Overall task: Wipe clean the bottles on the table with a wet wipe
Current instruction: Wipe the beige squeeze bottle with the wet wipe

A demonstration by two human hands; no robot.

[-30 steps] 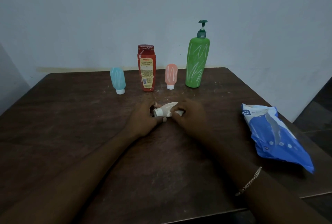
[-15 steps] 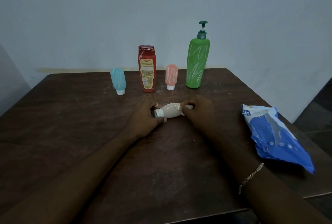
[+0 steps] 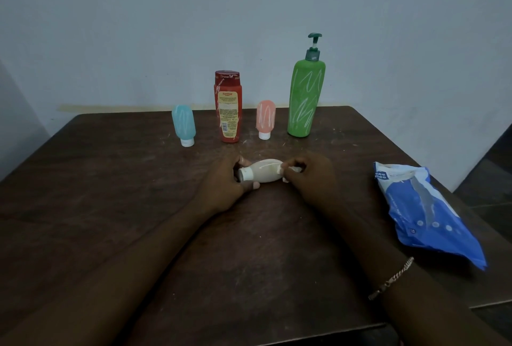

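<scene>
Your left hand (image 3: 224, 182) is curled round the cap end of the small white bottle (image 3: 263, 169), which lies on its side low over the tabletop (image 3: 110, 207). At the bottle's other end, your right hand (image 3: 310, 176) pinches a bunched wet wipe (image 3: 293, 169) against the base.

The bottle looks light and soft-walled, and probably slick once damp. Hold it at the stiffer cap and neck, and squeeze the body gently.

Behind the white bottle stand a blue tube (image 3: 183, 124), red bottle (image 3: 228, 107), pink tube (image 3: 266, 118) and green pump bottle (image 3: 306, 96), each with white scribbles. The wipes pack (image 3: 426, 212) lies well to its right.

Your fingers hide most of the wipe, and I cannot tell whether the bottle touches the tabletop.
</scene>
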